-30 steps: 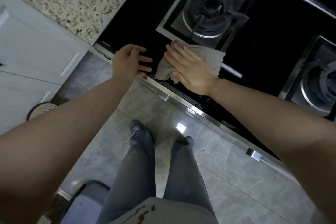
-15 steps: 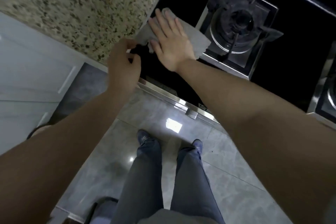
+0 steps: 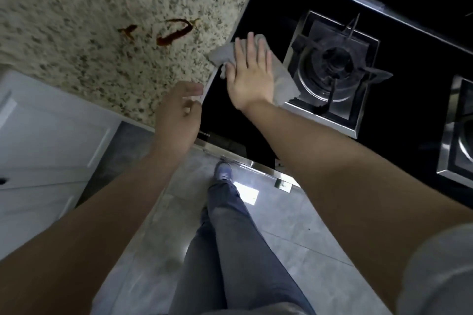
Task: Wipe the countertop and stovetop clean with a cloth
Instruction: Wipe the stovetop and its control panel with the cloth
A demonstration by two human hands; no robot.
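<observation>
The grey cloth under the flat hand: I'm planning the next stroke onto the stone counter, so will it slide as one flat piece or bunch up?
The thin grey cloth is probably floppy: it already lies wrinkled under the right hand. Its free corner by the speckled stone countertop looks crumpled, so it may bunch at that edge. It likely slides easily on the glossy black stovetop.

Burner grate point(image 3: 332, 64) blocks right; speckled countertop point(image 3: 102, 41) open left
</observation>
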